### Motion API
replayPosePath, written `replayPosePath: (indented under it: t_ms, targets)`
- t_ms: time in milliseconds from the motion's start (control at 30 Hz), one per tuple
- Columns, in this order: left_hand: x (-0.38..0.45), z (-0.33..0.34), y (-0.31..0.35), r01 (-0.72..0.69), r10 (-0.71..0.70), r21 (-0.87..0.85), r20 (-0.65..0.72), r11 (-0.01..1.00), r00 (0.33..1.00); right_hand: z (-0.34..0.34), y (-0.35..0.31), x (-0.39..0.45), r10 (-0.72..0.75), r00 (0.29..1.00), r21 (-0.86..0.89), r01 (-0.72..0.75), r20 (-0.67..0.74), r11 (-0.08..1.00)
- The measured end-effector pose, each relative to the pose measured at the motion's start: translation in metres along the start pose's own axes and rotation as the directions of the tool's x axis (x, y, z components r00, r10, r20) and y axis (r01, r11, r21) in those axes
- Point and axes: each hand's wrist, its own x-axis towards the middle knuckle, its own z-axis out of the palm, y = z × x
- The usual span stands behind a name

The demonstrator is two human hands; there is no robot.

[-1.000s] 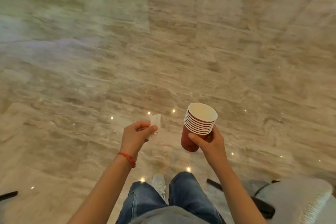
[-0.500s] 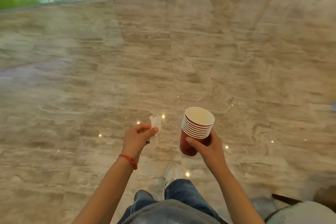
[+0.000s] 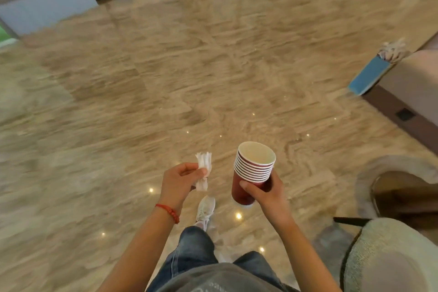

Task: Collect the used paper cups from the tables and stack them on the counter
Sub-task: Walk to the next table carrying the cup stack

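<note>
So the stack of red paper cups (image 3: 254,172) sits in the right hand (image 3: 265,193), fingers wrapped round the bottom cup, thumb across the front, whole thing tipped a bit to the left. Just beside it the left hand (image 3: 181,179) pinches a crumpled white napkin (image 3: 203,170). No surface in reach yet, only shiny floor (image 3: 166,78), so I'd say keep the stack upright and grip low while walking.

Stack of red paper cups (image 3: 253,170), white interiors, nested, tilted slightly right; lower centre-right of frame, gripped low on its side by right hand (image 3: 265,193).
</note>
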Motion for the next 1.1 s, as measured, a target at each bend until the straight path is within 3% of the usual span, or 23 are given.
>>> replayPosePath:
  t_ms: [367,700,1100]
  targets:
    - [0.148,0.098,0.096,-0.071,0.012,0.152,0.356,0.986,0.934,-0.031,-0.037,0.106,0.017,0.896,0.105,0.034,-0.444,0.994]
    - [0.220,0.216,0.123,-0.048,-0.092,0.255,0.512,0.966,0.854,-0.092,-0.047,0.177,0.030,0.780,0.124,0.061,-0.625,0.990]
    - [0.269,0.437,0.166,-0.105,-0.107,0.308,0.599,0.945,0.793,-0.269,-0.071,0.297,0.010,0.735,0.135,0.111,-0.678,0.985]
